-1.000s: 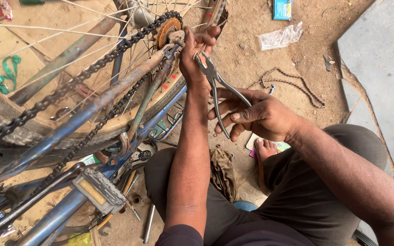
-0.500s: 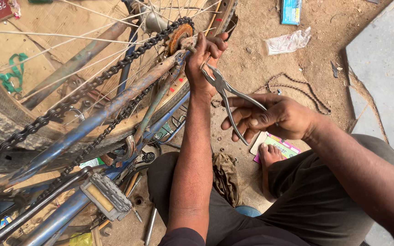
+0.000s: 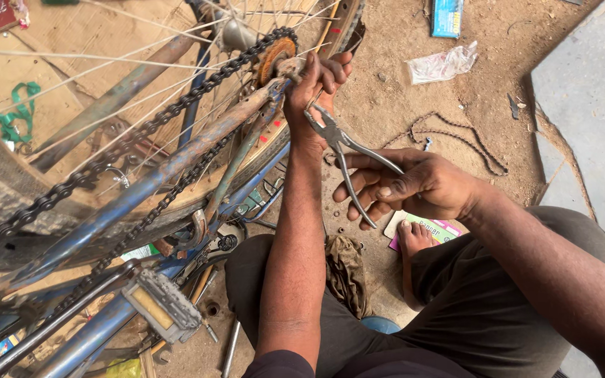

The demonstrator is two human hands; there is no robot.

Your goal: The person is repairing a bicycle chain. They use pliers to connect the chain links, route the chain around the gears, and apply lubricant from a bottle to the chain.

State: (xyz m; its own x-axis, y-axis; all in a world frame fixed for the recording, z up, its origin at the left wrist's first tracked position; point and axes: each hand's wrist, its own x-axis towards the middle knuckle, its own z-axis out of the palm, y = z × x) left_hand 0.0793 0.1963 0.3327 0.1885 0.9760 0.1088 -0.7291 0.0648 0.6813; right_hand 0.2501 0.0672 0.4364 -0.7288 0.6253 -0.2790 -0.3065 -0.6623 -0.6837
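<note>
An upturned blue bicycle fills the left half, its rusty rear sprocket [image 3: 274,57] wrapped by a dark chain [image 3: 134,136]. My left hand [image 3: 314,84] reaches up and grips the axle end of the frame beside that sprocket. My right hand [image 3: 414,183] holds the handles of steel pliers [image 3: 337,143], whose jaws point up towards my left hand's fingers. The handles are spread apart in my fingers. My bare foot [image 3: 412,241] rests on a small coloured packet on the ground.
A loose chain [image 3: 456,136] lies on the dirt at right, near a clear plastic bag [image 3: 442,64] and a blue box [image 3: 447,17]. A grey pedal [image 3: 162,304] sticks out at lower left. A rag [image 3: 348,269] lies between my legs. Cardboard lies under the wheel.
The view has shifted slightly, so hands and wheel sit a little further right. My right hand has lowered a little with the pliers; the left hand stays at the axle.
</note>
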